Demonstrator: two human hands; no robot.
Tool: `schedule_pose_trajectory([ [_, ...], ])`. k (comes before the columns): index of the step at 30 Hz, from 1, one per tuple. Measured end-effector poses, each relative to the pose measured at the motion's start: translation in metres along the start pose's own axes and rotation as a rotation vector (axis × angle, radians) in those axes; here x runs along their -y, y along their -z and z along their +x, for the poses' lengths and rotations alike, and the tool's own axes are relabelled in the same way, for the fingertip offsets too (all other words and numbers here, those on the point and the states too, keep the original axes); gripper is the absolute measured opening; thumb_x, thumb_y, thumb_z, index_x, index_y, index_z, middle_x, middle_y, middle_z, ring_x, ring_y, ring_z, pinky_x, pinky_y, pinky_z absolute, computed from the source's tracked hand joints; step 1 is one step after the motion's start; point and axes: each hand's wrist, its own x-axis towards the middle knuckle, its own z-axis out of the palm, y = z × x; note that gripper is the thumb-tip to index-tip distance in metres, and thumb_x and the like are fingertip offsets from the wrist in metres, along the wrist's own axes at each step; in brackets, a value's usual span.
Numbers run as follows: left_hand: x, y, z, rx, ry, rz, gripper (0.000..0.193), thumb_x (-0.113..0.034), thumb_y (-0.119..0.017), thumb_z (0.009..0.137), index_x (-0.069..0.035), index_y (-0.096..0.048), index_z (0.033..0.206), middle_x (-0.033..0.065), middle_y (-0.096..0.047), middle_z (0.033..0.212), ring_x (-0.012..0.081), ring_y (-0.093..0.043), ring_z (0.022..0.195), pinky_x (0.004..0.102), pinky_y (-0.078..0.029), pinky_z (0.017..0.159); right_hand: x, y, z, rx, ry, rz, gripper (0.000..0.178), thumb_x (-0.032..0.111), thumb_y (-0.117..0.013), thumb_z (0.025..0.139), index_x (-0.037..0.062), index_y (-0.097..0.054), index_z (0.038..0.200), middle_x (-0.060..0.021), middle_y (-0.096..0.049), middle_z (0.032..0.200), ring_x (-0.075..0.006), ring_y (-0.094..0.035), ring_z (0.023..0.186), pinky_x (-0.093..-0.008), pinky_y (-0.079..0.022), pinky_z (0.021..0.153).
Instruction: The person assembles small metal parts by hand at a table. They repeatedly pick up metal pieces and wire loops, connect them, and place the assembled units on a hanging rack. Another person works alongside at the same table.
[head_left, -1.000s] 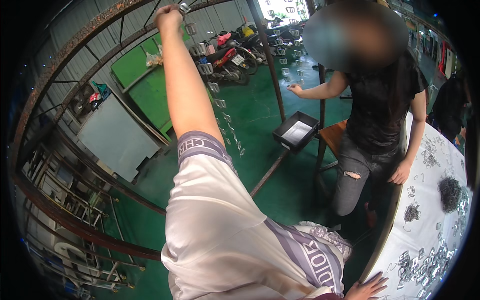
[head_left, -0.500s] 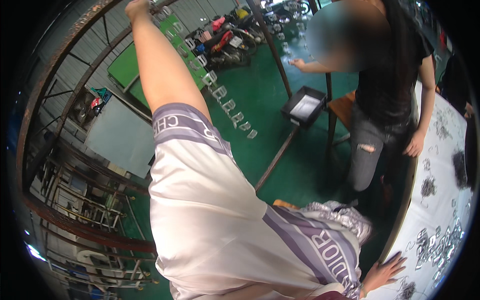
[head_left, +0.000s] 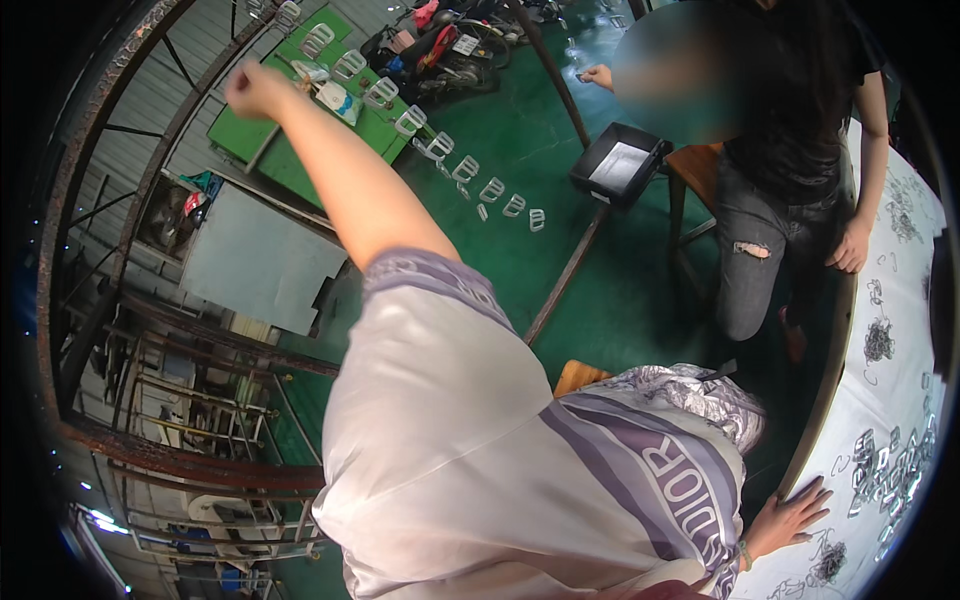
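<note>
My left arm is raised to the upper left. My left hand (head_left: 258, 90) is closed in a fist beside the rusty metal frame (head_left: 75, 240); whatever its fingers hold is hidden. Right of it, a slanting row of shiny metal buckles (head_left: 410, 121) hangs in the air, each apart from its neighbour. At the lower right, my right hand (head_left: 793, 518) lies flat with spread fingers on the edge of a white-topped table (head_left: 815, 490). Near that hand are a heap of silvery buckles (head_left: 888, 475) and a tangle of thin dark wire hooks (head_left: 828, 562).
A person in black (head_left: 790, 180) stands at the right, one hand (head_left: 852, 246) on the table. Close by are a black tray with paper (head_left: 618, 165) and a wooden stool (head_left: 690, 165). Behind are a green table (head_left: 235, 135), parked motorbikes (head_left: 450, 50) and a grey board (head_left: 250, 255).
My left hand has come down and slightly left from the top of the frame. The view has shifted, and more of the hanging buckles show. My right hand still rests on the table.
</note>
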Motion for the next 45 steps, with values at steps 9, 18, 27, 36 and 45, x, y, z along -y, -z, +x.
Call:
schedule_pose_trajectory([
  [9,0.080,0.277,-0.282,0.111,1.120,1.052,0.006,0.002,-0.067,0.068,-0.004,-0.066,0.068,0.0075,-0.058,0.054,0.0173,-0.058,0.055,0.0297,-0.045,0.047,0.004,0.003,0.001,0.005,0.016,0.041,0.076,0.019,-0.062,0.080,0.0269,-0.028,0.147,-0.0009,-0.023,0.156,-0.0337,-0.021,0.142,-0.0695,-0.018,0.105],
  [18,0.044,0.294,-0.369,0.781,1.286,0.914,0.029,-0.006,-0.075,0.076,-0.008,-0.071,0.105,0.0024,-0.070,0.087,0.0102,-0.058,0.065,0.0230,-0.043,0.054,-0.003,0.001,-0.001,0.020,0.000,0.042,0.076,0.020,-0.062,0.080,0.0278,-0.028,0.147,-0.0024,-0.023,0.155,-0.0348,-0.021,0.142,-0.0692,-0.017,0.105],
  [27,0.012,0.259,-0.399,0.822,0.990,0.844,0.018,-0.009,-0.077,0.073,-0.002,-0.072,0.089,0.0032,-0.070,0.080,0.0098,-0.061,0.069,0.0239,-0.048,0.062,-0.001,0.003,-0.004,0.023,-0.016,0.060,0.075,0.021,-0.063,0.080,0.0275,-0.029,0.147,-0.0018,-0.024,0.155,-0.0352,-0.022,0.142,-0.0686,-0.017,0.105],
  [36,0.002,0.243,-0.426,0.682,0.702,0.954,0.011,-0.010,-0.071,0.076,-0.004,-0.062,0.076,0.0085,-0.069,0.073,0.0180,-0.067,0.066,0.0307,-0.052,0.064,0.001,0.008,-0.004,0.052,-0.036,0.029,0.076,0.020,-0.063,0.080,0.0273,-0.028,0.147,-0.0017,-0.024,0.155,-0.0348,-0.022,0.141,-0.0672,-0.019,0.106],
  [45,-0.025,0.217,-0.446,0.121,0.729,1.071,0.009,-0.007,-0.065,0.080,-0.002,-0.057,0.083,0.0112,-0.068,0.075,0.0257,-0.067,0.069,0.0361,-0.053,0.065,0.002,0.007,-0.006,0.046,-0.031,0.049,0.078,0.021,-0.064,0.079,0.0271,-0.027,0.147,-0.0017,-0.024,0.155,-0.0358,-0.022,0.141,-0.0688,-0.019,0.105],
])
